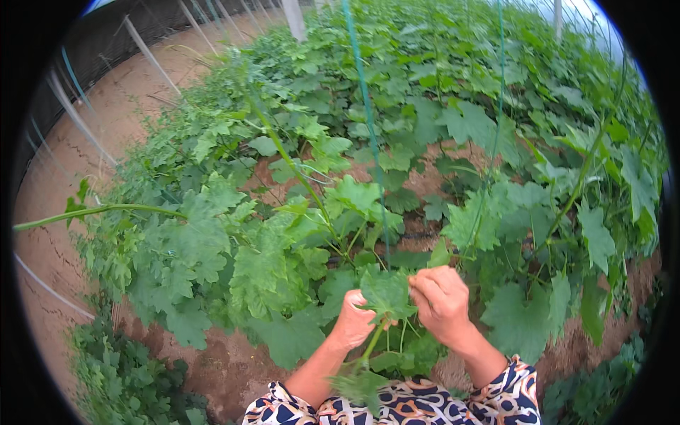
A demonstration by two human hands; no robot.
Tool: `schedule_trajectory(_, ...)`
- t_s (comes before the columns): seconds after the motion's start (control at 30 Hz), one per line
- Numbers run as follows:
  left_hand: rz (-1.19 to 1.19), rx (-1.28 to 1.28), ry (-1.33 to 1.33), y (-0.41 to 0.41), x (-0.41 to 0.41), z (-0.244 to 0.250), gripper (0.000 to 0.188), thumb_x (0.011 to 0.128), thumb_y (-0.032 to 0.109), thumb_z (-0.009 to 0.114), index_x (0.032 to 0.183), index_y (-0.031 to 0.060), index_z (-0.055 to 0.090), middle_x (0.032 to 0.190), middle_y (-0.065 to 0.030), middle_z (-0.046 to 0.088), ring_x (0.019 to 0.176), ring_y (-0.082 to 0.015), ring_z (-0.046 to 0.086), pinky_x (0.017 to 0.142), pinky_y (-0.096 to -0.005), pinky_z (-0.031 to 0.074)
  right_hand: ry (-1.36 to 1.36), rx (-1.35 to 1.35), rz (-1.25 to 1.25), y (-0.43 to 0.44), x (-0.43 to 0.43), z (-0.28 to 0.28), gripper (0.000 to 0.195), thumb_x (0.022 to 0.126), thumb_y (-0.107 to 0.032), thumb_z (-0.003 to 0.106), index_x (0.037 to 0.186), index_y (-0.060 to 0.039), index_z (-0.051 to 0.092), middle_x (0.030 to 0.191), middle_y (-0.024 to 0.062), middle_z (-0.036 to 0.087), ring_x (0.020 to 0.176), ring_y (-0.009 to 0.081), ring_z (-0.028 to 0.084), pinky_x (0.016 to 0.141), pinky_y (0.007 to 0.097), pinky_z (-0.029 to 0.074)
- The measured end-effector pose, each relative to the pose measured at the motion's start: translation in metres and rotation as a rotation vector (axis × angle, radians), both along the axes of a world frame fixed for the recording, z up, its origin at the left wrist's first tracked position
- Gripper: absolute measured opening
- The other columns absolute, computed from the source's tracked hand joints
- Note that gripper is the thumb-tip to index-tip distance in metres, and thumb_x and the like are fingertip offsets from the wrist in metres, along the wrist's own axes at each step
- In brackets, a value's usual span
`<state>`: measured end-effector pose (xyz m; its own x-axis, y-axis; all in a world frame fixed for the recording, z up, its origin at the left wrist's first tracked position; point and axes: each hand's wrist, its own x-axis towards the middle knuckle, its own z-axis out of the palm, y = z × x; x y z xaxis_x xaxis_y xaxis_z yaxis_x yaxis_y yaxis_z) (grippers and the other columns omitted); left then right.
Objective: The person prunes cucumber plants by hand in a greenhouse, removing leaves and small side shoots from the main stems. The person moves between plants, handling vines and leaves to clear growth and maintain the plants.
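In front of me, a green vine stem (pixel 375 340) rises between my hands, topped by a broad lobed leaf (pixel 387 291). My left hand (pixel 355 321) is closed around the stem just under that leaf, its fingers partly hidden by the foliage. At the leaf's right side, my right hand (pixel 442 297) has thumb and fingertips pinched together; whether something thin is between them cannot be told. A green twine (pixel 375 143) hangs down from above and ends out of sight behind the leaf. More leaves hang below, against my patterned garment (pixel 419 406).
Dense leafy vines (pixel 287 255) fill the ground ahead and both sides. A second twine (pixel 500 95) hangs to the right. One long stem (pixel 101 209) reaches out leftward. Slanted pale poles (pixel 151 53) stand over bare soil (pixel 119 95) at the left. A dark hose lies among the plants.
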<state>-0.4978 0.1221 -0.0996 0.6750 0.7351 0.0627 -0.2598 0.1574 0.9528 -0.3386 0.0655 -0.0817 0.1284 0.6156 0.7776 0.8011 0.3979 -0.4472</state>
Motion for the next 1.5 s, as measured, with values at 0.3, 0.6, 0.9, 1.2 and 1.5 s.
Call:
schedule_trajectory(0.3, -0.05, -0.081, -0.016, 0.004, 0.011, -0.006, 0.013, 0.077, -0.008, 0.053, 0.082, 0.0013, 0.062, 0.071, -0.0012, 0.06, 0.06, -0.0083, 0.055, 0.049, -0.0211, 0.042, 0.888, -0.373, 0.716, 0.004, -0.014, -0.007, 0.011, 0.082, 0.003, 0.053, 0.091, 0.0012, 0.059, 0.086, 0.0064, 0.05, 0.072, 0.013, 0.054, 0.05, 0.0232, 0.053)
schedule_trajectory(0.6, 0.04, -0.098, 0.064, 0.012, 0.015, -0.004, 0.01, 0.078, -0.008, 0.051, 0.081, -0.0012, 0.057, 0.071, -0.0037, 0.06, 0.057, -0.0078, 0.053, 0.049, -0.0223, 0.042, 0.44, -0.253, 0.227, -0.005, -0.02, -0.007, 0.014, 0.075, 0.011, 0.044, 0.079, 0.0019, 0.054, 0.063, 0.0077, 0.054, 0.058, 0.0148, 0.057, 0.052, 0.0243, 0.045)
schedule_trajectory(0.9, 0.19, 0.388, 0.331, 0.017, 0.029, -0.004, 0.019, 0.082, -0.003, 0.05, 0.099, -0.0027, 0.058, 0.099, -0.0066, 0.055, 0.075, -0.0119, 0.056, 0.066, -0.0234, 0.048, 0.347, -0.193, -0.125, -0.001, 0.013, -0.109, 0.007, 0.075, 0.007, 0.052, 0.078, 0.0011, 0.053, 0.064, 0.009, 0.055, 0.056, 0.0178, 0.052, 0.052, 0.0273, 0.042)
schedule_trajectory(1.2, 0.481, 0.075, 0.352, 0.016, -0.079, 0.004, 0.014, 0.082, 0.002, 0.052, 0.092, -0.001, 0.061, 0.082, -0.0087, 0.063, 0.065, -0.0118, 0.058, 0.059, -0.0223, 0.047, 0.601, -0.022, -0.271, -0.053, 0.035, -0.119, 0.016, 0.088, -0.006, 0.043, 0.096, 0.0052, 0.05, 0.084, 0.0091, 0.052, 0.073, 0.0154, 0.049, 0.068, 0.025, 0.042)
schedule_trajectory(1.5, 0.894, -0.472, 1.237, -0.229, -0.256, -0.228, 0.016, 0.071, 0.013, 0.057, 0.079, 0.0053, 0.068, 0.069, -0.0128, 0.065, 0.056, -0.0205, 0.062, 0.056, -0.0308, 0.05, 0.425, -0.622, 0.526, -0.072, -0.021, -0.109, 0.005, 0.076, 0.002, 0.055, 0.081, 0.0029, 0.056, 0.07, 0.0116, 0.057, 0.059, 0.0185, 0.054, 0.055, 0.0267, 0.043)
